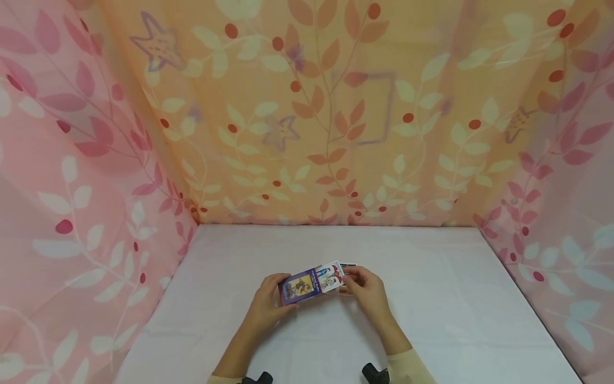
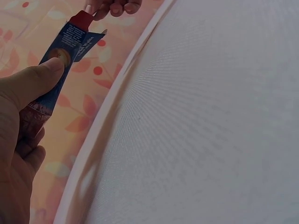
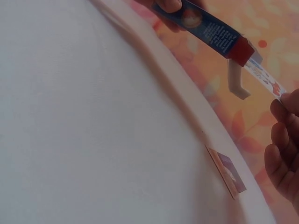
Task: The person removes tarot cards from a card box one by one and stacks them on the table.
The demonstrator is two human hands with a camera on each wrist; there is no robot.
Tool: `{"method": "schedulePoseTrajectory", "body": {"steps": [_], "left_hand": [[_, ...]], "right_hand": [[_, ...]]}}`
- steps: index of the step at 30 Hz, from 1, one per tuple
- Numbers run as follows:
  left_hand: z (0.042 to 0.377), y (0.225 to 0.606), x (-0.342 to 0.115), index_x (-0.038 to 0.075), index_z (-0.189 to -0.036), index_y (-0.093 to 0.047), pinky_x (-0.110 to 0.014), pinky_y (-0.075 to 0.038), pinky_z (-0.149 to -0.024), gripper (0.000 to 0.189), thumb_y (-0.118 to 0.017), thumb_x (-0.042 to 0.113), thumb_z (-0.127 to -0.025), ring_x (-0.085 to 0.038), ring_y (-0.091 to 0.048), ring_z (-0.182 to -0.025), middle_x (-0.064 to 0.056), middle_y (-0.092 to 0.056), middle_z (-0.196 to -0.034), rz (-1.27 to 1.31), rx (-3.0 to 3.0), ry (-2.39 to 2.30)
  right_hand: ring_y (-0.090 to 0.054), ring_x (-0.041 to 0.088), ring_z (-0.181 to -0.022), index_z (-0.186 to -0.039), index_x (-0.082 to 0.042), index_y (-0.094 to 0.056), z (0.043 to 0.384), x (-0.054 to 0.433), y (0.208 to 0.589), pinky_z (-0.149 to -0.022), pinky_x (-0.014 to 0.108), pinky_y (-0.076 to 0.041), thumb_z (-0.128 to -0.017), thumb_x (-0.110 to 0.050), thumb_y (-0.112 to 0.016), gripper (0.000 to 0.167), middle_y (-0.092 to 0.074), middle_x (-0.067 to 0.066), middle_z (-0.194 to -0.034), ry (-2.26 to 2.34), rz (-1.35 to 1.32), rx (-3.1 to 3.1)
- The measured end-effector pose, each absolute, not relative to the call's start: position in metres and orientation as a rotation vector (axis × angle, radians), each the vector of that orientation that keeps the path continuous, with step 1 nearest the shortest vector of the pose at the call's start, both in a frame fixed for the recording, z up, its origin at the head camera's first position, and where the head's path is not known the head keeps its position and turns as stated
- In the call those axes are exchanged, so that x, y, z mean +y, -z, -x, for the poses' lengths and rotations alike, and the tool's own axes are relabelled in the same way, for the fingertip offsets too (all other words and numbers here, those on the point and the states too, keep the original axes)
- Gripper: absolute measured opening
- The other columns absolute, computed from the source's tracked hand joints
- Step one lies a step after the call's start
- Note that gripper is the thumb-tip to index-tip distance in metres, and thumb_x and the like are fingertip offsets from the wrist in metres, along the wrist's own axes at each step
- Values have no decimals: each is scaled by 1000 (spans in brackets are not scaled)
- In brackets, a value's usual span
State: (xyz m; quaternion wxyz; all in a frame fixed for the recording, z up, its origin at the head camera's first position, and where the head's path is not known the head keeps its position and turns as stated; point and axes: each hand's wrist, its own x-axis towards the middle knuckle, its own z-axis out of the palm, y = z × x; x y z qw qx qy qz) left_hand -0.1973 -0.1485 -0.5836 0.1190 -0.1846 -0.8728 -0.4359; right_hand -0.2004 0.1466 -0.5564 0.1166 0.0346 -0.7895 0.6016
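My left hand [image 1: 263, 305] grips a dark blue card box [image 1: 299, 287] with a yellow picture on its front, held tilted above the table. Its thumb lies along the narrow side in the left wrist view. Out of the box's open end sticks a white playing card [image 1: 331, 276] with red and blue figures; whether more cards lie beneath it cannot be told. My right hand [image 1: 371, 292] pinches the card's outer end between thumb and fingers. An open box flap [image 3: 236, 79] hangs beside the card in the right wrist view.
A flat brownish stack [image 3: 226, 175], perhaps cards, lies on the white table [image 1: 455, 298], partly hidden behind my right hand in the head view. Floral curtains [image 1: 331, 176] enclose the table at the back and both sides.
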Motion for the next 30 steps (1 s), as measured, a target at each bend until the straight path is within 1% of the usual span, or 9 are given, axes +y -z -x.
{"method": "schedulePoseTrajectory", "body": {"steps": [4, 11, 15, 19, 23, 30], "left_hand": [[197, 581, -147, 22, -138, -58, -55, -46, -111, 80, -97, 24, -67, -26, -56, -130, 1, -60, -136, 549, -2537, 1280], [196, 579, -147, 21, -139, -58, -54, -44, -114, 80, -96, 26, -69, -26, -54, -133, 1, -59, -138, 493, -2586, 1311], [196, 578, -147, 22, -139, -58, -54, -43, -114, 79, -96, 24, -69, -25, -54, -133, 1, -59, -138, 488, -2584, 1317], [196, 580, -147, 26, -137, -58, -53, -43, -115, 80, -97, 24, -68, -24, -54, -133, 3, -59, -137, 477, -2579, 1321], [196, 582, -147, 27, -138, -57, -52, -43, -115, 80, -97, 27, -69, -22, -54, -133, 4, -59, -137, 475, -2583, 1320], [196, 581, -147, 27, -138, -57, -53, -45, -113, 79, -96, 27, -69, -22, -55, -131, 3, -59, -137, 478, -2586, 1301]], "right_hand": [[-68, 11, -81, -106, -12, -77, 202, 152, 554, -69, 18, -55, -91, -11, -78, 16, -76, 5, -91, -1766, -100, -2309], [-68, 10, -85, -108, -16, -77, 206, 159, 552, -72, 20, -55, -92, -17, -78, 16, -77, 0, -96, -1709, -72, -2367], [-67, 11, -85, -108, -15, -77, 208, 162, 550, -71, 20, -55, -92, -16, -77, 15, -76, 1, -94, -1706, -68, -2375], [-67, 10, -84, -108, -11, -77, 210, 164, 548, -71, 19, -55, -91, -13, -77, 17, -76, 3, -93, -1693, -94, -2368], [-66, 8, -81, -107, -12, -77, 214, 168, 547, -71, 18, -54, -91, -12, -78, 16, -75, 3, -91, -1651, -104, -2384], [-62, 11, -78, -110, -13, -77, 220, 182, 537, -67, 19, -53, -93, -15, -76, 17, -73, 3, -90, -1594, -120, -2436]]}}
